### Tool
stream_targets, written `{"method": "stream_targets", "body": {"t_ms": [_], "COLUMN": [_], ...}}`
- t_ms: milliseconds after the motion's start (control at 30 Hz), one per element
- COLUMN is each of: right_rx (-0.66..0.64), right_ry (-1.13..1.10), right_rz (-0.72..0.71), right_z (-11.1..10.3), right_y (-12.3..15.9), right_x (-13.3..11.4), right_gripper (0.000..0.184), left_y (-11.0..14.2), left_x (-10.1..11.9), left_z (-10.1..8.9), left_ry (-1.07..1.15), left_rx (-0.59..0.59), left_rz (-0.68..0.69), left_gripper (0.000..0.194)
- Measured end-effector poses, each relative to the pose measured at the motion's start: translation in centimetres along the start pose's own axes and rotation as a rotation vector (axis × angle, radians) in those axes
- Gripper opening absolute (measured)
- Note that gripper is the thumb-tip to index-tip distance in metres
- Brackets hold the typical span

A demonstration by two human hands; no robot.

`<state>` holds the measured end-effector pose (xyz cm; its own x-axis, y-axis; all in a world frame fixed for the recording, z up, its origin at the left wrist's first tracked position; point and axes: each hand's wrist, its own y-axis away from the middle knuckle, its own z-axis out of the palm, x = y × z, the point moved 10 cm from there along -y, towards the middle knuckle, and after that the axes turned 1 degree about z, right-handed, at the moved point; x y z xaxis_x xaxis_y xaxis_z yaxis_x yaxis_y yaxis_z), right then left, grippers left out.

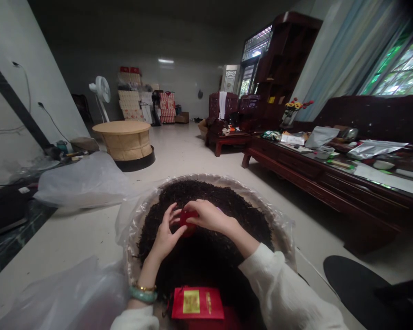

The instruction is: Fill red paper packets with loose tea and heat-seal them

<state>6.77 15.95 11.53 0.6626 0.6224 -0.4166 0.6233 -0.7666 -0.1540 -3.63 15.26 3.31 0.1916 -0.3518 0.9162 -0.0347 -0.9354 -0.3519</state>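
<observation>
A wide round basket point(132, 224) lined with clear plastic holds a heap of dark dried tea leaves point(213, 197). Above the heap, my left hand point(165, 231) and my right hand point(209, 215) both pinch a small red container point(187, 221) between them, fingers closed round it. A jade bangle and a thin gold bracelet sit on my left wrist. A red packet with a gold label point(197, 303) lies at the near edge of the leaves, just under my arms.
Clear plastic bags point(84, 181) lie on the floor to the left. A round wooden tub point(125, 140) and a white fan point(101, 91) stand behind. A long dark wooden table point(330, 178) with foil bags runs along the right. A black round seat point(361, 284) is near right.
</observation>
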Motion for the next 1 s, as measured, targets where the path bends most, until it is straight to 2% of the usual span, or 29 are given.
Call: {"method": "stream_targets", "body": {"t_ms": [67, 167, 233, 333, 433, 633, 733, 800, 900, 1000], "right_rx": [0.024, 0.069, 0.11, 0.163, 0.18, 0.222, 0.198, 0.16, 0.11, 0.115], "right_ry": [-0.021, -0.072, -0.171, -0.316, -0.346, -0.303, -0.251, -0.262, -0.25, -0.225], "right_rz": [0.02, -0.003, -0.001, 0.02, 0.025, 0.141, 0.176, 0.159, 0.126, 0.082], "right_z": [0.1, 0.0, -0.3, -0.9, -1.0, -0.7, -0.2, 0.3, 0.8, 0.2], "right_y": [-0.1, -0.1, -0.1, -0.1, 0.1, 0.4, 0.4, 0.4, 0.5, 0.9], "right_x": [0.5, 1.0, 1.6, 2.6, 3.0, 4.0, 3.8, 3.3, 2.7, 2.1], "right_gripper": [0.017, 0.007, 0.011, 0.014, 0.017, 0.028, 0.033, 0.033, 0.03, 0.023], "left_y": [0.0, 0.2, 0.5, 1.3, 2.2, 2.8, 2.9, 3.0, 3.6, 4.3], "left_x": [-1.5, -2.7, -2.7, -2.4, -2.4, -2.3, -2.0, -1.8, -2.1, -2.6], "left_z": [0.8, 2.0, 2.6, 3.7, 4.4, 4.0, 3.9, 4.0, 4.9, 5.3], "left_ry": [0.077, 0.127, 0.089, 0.022, 0.059, 0.043, 0.009, 0.074, 0.267, 0.37], "left_rx": [-0.035, -0.081, -0.11, -0.186, -0.229, -0.175, -0.153, -0.145, -0.169, -0.156], "left_rz": [-0.099, -0.204, -0.232, -0.274, -0.351, -0.35, -0.322, -0.321, -0.407, -0.473], "left_gripper": [0.074, 0.071, 0.059, 0.025, 0.013, 0.013, 0.016, 0.026, 0.044, 0.051]}}
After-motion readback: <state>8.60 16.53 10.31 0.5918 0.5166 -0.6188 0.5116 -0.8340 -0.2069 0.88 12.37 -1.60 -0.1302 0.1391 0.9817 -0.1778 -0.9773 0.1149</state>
